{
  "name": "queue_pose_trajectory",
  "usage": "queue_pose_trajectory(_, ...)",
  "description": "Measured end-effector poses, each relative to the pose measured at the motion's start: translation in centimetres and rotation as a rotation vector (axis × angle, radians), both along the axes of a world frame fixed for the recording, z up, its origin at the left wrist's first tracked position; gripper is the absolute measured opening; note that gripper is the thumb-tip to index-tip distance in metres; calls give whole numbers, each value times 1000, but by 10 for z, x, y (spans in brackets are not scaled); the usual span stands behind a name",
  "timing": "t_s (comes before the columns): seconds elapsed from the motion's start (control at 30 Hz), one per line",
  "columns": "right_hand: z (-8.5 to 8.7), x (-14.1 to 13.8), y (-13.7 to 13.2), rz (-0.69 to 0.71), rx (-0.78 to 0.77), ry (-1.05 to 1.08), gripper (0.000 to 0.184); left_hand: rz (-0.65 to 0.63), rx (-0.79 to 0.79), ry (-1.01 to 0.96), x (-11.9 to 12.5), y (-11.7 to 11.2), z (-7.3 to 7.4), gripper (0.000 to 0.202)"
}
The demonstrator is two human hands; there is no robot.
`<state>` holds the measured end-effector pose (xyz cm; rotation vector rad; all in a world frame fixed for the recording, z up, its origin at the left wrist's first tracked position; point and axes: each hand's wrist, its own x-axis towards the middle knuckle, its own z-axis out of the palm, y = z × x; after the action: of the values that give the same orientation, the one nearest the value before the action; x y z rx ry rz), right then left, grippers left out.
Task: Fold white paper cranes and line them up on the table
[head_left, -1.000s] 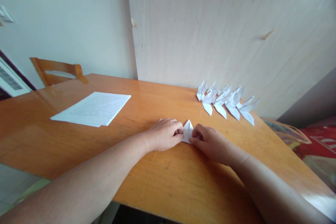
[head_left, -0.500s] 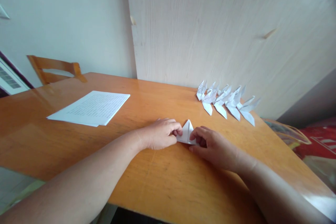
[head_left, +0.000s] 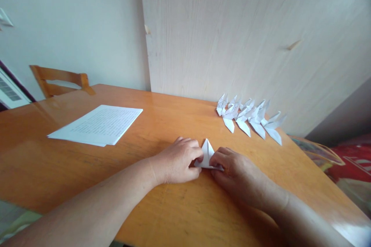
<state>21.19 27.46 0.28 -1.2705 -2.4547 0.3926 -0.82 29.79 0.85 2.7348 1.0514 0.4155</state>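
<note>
A small white piece of folded paper (head_left: 206,153) lies on the wooden table, its pointed tip facing away from me. A crease runs down its middle. My left hand (head_left: 182,160) pinches its left side, thumb near the bottom edge and fingers curled on top. At the right side, my right hand (head_left: 233,168) is closed on the lower corner, with thumb and fingers gripping the edge. Parts of both lower corners are hidden under my fingers.
Several folded paper birds (head_left: 247,117) stand in rows at the back right, near the wooden panel (head_left: 220,38). A stack of written sheets (head_left: 97,125) lies on the left of the table (head_left: 174,208). Beyond it is a wooden chair (head_left: 60,79). Red bags (head_left: 353,162) are beside the right edge.
The view has tilted up slightly, so everything sits lower. My right fingers have closed in on the paper's lower right corner, and its bottom edge looks a little lifted there.
</note>
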Motion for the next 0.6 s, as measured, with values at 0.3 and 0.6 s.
queue_pose_trajectory(0.3,8,7,3,-7,-84,-4,15,-33,69,-2,3,-3,-1,6)
queue_pose_trajectory(0.6,-4,11,13,-149,-138,-19,22,44,2,-55,6,3,-10,23)
